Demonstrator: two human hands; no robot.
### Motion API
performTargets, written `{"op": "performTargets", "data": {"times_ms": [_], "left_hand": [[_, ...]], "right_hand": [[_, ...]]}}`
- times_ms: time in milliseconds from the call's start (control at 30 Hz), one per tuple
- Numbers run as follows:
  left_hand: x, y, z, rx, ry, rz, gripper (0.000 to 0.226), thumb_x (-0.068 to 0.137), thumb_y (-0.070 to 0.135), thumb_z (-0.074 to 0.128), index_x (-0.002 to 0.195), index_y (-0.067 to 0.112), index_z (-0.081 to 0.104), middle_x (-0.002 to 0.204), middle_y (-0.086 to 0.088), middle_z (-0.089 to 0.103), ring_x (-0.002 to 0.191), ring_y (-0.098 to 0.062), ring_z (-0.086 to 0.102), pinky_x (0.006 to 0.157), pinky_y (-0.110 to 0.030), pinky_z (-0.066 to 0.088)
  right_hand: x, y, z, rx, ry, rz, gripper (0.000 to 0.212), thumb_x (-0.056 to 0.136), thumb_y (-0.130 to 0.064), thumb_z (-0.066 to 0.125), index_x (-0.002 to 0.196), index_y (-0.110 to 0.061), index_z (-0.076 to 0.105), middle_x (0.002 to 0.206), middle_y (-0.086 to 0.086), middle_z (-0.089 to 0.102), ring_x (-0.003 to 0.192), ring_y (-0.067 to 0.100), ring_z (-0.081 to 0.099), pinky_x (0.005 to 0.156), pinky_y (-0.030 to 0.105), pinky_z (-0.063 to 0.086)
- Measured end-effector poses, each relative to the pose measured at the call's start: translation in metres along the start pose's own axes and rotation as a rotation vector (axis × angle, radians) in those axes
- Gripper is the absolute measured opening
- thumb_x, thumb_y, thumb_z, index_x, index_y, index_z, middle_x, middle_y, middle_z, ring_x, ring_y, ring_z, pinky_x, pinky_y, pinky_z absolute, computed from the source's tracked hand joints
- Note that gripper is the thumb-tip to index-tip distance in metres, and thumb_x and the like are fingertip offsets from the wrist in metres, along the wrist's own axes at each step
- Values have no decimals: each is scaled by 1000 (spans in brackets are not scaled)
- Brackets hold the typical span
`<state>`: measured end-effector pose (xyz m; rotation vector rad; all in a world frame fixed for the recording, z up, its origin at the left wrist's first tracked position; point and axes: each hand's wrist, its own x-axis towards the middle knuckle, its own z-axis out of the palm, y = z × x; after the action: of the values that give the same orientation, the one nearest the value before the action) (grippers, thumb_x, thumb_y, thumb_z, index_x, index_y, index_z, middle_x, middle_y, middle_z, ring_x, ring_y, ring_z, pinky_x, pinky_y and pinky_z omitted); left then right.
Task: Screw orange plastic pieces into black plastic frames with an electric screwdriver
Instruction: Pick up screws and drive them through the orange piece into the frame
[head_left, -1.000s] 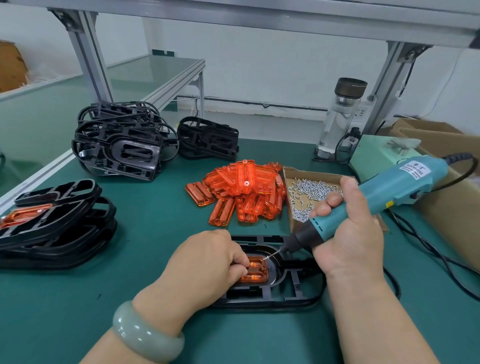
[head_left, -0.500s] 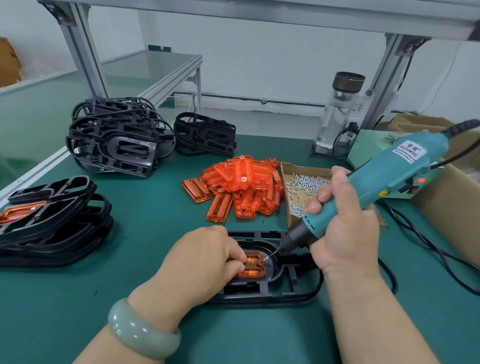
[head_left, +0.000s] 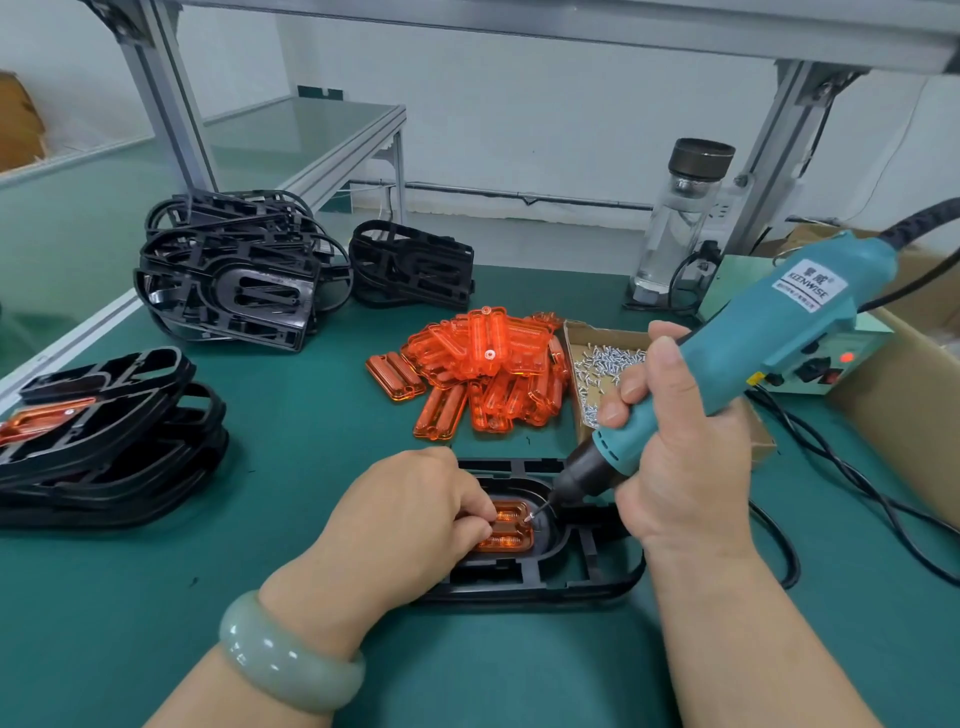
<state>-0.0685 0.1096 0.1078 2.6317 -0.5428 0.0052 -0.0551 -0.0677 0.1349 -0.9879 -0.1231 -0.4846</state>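
Where the green table (head_left: 311, 519) runs under an aluminium rack (head_left: 171, 104), black frames are heaped at left: a near stack (head_left: 104, 441), a rear stack (head_left: 234, 280) and, further right, a small stack (head_left: 410, 265). A carton (head_left: 904, 415) sits at the right edge, with a control box (head_left: 810, 364), red lamp lit, just beside it and a bottle (head_left: 680, 223) behind. At centre, a pile (head_left: 488, 374) of orange pieces touches a tray (head_left: 597, 358) of screws. Nearest the viewer, one frame (head_left: 545, 582) lies flat, an orange piece (head_left: 509, 530) seated in its oval recess. Right hand (head_left: 680, 467): fingers wrapped round the driver (head_left: 769, 343), which tilts down to the left and hides part of the tray; its bit (head_left: 540, 506) sits at the piece's upper right corner. Left hand (head_left: 410, 525), bracelet (head_left: 285, 660) on the wrist: fingers curled, tips holding the piece's left end and covering it. Cables (head_left: 857, 499) trail past the right wrist.
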Motion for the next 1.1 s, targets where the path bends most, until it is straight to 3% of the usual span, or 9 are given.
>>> {"op": "performTargets", "data": {"times_ms": [200, 400, 533, 667, 800, 933, 1100], "left_hand": [[1, -1, 0, 21, -5, 2, 16, 86, 39, 60, 97, 40, 70, 81, 15, 46, 80, -7, 47, 74, -27, 45], [2, 2, 0, 76, -1, 43, 18, 84, 43, 60, 98, 38, 70, 82, 10, 50, 87, -11, 50, 77, -30, 45], [5, 7, 4, 124, -7, 84, 21, 86, 38, 55, 100, 33, 70, 93, 7, 55, 94, -14, 53, 82, -32, 44], [5, 7, 6, 112, -9, 66, 22, 88, 38, 54, 103, 34, 69, 95, 7, 54, 96, -14, 53, 83, -33, 44], [4, 7, 5, 100, -10, 50, 22, 87, 38, 54, 104, 36, 68, 93, 8, 51, 95, -15, 53, 82, -34, 46], [4, 8, 5, 115, -2, 43, 23, 88, 39, 55, 107, 37, 67, 95, 8, 52, 97, -16, 53, 82, -34, 46], [4, 9, 5, 121, -3, 31, 23, 89, 39, 54, 109, 38, 67, 96, 10, 53, 97, -15, 54, 83, -34, 47]], "right_hand": [[-4, 2, 6, -64, -132, -42, 12, 87, -21, 60, 98, -19, 57, 57, -6, 51, 48, 11, 48, 51, 22, 42], [-2, 3, 14, -84, -339, -15, 51, 73, -50, 79, 106, -18, 58, 63, -7, 54, 50, 11, 51, 54, 23, 43], [1, 6, 23, -89, -447, 31, 55, 70, -52, 79, 107, -17, 60, 64, -6, 53, 49, 11, 50, 53, 22, 43], [1, 9, 28, -111, -499, 48, 49, 74, -45, 80, 108, -16, 61, 63, -4, 53, 48, 11, 48, 54, 21, 43], [0, 9, 22, -84, -461, 13, 22, 79, -25, 69, 101, -22, 66, 60, -4, 52, 47, 12, 46, 53, 22, 41], [0, 4, 15, -17, -399, 32, 41, 72, -37, 82, 103, -17, 63, 60, -5, 51, 46, 11, 46, 52, 21, 42], [-1, 3, 13, -25, -353, 8, 23, 77, -24, 64, 98, -17, 60, 57, -5, 50, 44, 11, 45, 51, 21, 41]]}}
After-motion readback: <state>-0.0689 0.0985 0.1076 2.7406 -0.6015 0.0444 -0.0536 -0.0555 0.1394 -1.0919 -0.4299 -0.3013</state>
